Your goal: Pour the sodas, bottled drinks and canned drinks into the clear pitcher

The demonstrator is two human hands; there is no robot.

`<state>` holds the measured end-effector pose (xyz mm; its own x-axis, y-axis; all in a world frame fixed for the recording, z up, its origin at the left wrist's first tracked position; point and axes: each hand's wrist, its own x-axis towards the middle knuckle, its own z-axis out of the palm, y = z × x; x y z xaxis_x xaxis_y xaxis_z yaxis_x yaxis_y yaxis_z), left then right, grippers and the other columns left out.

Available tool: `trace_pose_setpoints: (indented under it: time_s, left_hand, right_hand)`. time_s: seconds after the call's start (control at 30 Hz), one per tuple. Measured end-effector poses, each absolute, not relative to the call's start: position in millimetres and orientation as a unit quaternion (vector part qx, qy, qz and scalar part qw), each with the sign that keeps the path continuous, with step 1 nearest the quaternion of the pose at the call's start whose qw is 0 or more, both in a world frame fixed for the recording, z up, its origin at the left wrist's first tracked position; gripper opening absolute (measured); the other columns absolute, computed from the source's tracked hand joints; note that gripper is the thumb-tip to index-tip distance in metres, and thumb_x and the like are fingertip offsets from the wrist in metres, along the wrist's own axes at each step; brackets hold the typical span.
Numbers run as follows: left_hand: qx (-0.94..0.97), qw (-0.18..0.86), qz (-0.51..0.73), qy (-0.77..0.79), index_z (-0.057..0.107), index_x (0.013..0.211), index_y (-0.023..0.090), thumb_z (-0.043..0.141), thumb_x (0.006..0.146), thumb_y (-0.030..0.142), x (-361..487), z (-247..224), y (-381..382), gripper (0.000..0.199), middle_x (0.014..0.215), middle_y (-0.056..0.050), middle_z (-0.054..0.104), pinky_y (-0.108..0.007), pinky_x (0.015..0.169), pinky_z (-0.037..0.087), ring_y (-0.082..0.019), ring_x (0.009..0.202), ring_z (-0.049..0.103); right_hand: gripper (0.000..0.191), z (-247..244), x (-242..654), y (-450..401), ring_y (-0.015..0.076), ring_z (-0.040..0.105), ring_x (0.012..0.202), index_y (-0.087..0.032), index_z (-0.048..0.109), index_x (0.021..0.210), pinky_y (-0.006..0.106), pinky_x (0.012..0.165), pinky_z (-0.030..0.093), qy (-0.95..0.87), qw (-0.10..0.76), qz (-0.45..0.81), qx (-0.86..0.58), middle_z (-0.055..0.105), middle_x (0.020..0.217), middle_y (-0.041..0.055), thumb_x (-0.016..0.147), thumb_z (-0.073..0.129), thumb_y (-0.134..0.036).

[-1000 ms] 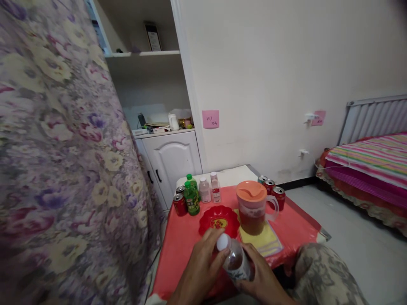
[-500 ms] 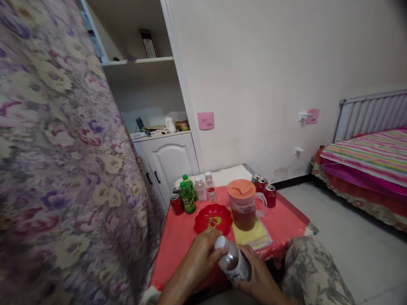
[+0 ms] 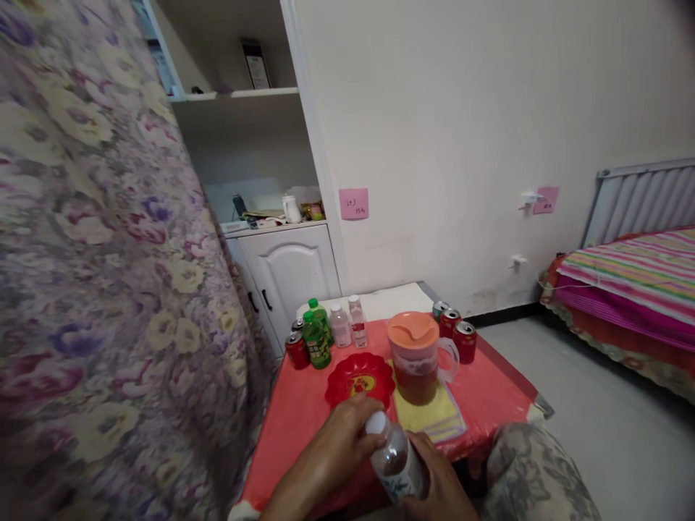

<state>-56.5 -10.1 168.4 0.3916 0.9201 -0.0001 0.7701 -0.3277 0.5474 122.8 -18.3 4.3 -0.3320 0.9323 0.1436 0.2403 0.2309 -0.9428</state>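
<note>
A clear plastic bottle (image 3: 395,463) with a white cap (image 3: 376,422) and a leaf-patterned label is tilted over the table's near edge. My right hand (image 3: 439,474) is wrapped round its body from the right. On the other side, my left hand (image 3: 347,434) is closed at the neck, thumb against the bottle just below the cap; its other fingertips are partly hidden. Just beyond my left hand lies a red scalloped plate (image 3: 337,383). A pitcher (image 3: 417,373) with an orange lid and brownish liquid stands on a folded yellow cloth (image 3: 428,421), beyond my right hand.
Green bottles (image 3: 316,347), red cans (image 3: 297,352) and two clear bottles (image 3: 341,327) stand at the table's back left. More cans (image 3: 465,344) are right of the pitcher. The table (image 3: 282,427) has a red cover. A floral curtain (image 3: 108,289) hangs at left.
The view has shifted slightly, so the table items sit a little differently in frame. Both hands keep hold of the bottle, with little visible movement.
</note>
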Motion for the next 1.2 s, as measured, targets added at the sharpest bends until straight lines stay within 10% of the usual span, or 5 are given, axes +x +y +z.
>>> trace_pose_setpoints:
  time_s: [0.23,0.53,1.2]
  left_hand:
    - [0.798,0.286,0.126,0.515,0.056,0.139,0.029,0.066,0.082,0.014,-57,172,-15,0.060,0.146,-0.005,0.056,-0.033,0.113,0.033,-0.023,0.135,0.048]
    - [0.776,0.218,0.155,0.571,0.070,0.082,0.018,0.074,0.077,0.029,-41,180,-7,0.013,0.080,0.000,0.066,-0.028,0.066,0.038,-0.019,0.076,0.059]
    - [0.799,0.206,0.108,0.554,0.073,0.086,0.019,0.073,0.073,0.027,-39,187,-2,0.015,0.087,-0.003,0.072,-0.028,0.067,0.039,-0.022,0.080,0.063]
  right_hand:
    - [0.076,17,131,-13,0.0367,0.057,0.123,-0.017,0.056,0.127,0.049,0.108,0.040,-0.675,0.409,0.450,-0.418,0.064,0.128,0.0161,0.052,0.065,-0.010]
    - [0.076,1,136,-9,0.0349,0.060,0.120,-0.014,0.053,0.130,0.046,0.105,0.044,-0.695,0.428,0.403,-0.413,0.064,0.125,0.0174,0.055,0.062,-0.012]
    - [0.075,-2,133,-6,0.0343,0.060,0.117,-0.018,0.056,0.129,0.044,0.103,0.045,-0.696,0.428,0.409,-0.407,0.065,0.122,0.0133,0.055,0.066,-0.012]
